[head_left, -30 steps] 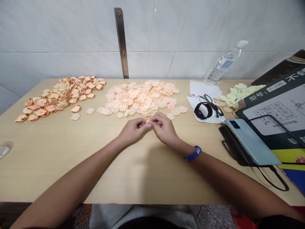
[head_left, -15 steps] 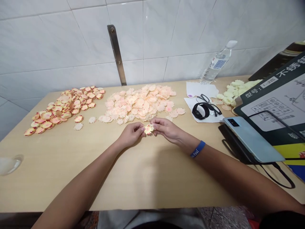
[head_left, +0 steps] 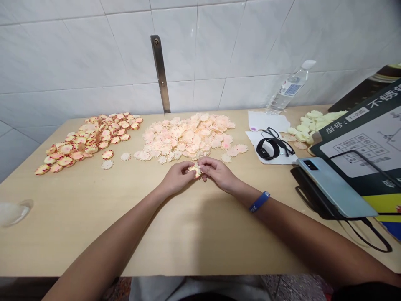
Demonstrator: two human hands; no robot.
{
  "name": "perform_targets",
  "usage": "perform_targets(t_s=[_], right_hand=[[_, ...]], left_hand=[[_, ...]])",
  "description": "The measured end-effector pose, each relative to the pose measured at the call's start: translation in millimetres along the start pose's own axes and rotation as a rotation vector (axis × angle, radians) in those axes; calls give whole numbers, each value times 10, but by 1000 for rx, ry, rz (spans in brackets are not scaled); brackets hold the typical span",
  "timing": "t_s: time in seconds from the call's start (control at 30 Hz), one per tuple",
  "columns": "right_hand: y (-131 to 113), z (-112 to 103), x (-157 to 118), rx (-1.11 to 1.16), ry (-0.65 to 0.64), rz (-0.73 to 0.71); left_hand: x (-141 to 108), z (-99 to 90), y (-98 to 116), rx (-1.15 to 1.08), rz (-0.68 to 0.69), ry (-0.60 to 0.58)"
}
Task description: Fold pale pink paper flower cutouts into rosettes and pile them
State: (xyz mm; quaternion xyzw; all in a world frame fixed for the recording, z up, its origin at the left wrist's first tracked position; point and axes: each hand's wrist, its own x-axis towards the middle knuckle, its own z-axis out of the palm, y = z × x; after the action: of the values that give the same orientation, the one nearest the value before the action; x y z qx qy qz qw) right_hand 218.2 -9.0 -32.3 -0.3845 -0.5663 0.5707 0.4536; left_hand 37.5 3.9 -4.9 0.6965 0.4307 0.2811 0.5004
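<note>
Flower cutout, one, held in narrow fingertip grip between left hand and right hand, near pale cutout pile.

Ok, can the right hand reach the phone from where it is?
Probably yes: only tabletop lies between the right hand and the phone, though that hand holds a flower piece.

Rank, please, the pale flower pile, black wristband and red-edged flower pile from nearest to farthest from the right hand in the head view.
Right hand:
1. Pale flower pile, ahead
2. Black wristband, right, on paper
3. Red-edged flower pile, far left
</note>
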Motion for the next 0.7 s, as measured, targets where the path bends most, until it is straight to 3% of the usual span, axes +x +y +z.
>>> perform_targets(t_s=[0.2,0.43,0.57,0.63,0.7], right_hand=[[-7,133,-68,-171,95,-110],[2,174,-93,-343,257,-217],[-57,8,-28,-246,354,-137],[-124,-152,22,-152,491,-132],[-168,-312,71,-199,653,-239]], left_hand=[[15,35,-31,79,-20,103],[15,40,-70,122,-8,55],[8,57,-93,265,1,43],[2,61,-86,306,-23,48],[-4,56,-72,284,-44,37]])
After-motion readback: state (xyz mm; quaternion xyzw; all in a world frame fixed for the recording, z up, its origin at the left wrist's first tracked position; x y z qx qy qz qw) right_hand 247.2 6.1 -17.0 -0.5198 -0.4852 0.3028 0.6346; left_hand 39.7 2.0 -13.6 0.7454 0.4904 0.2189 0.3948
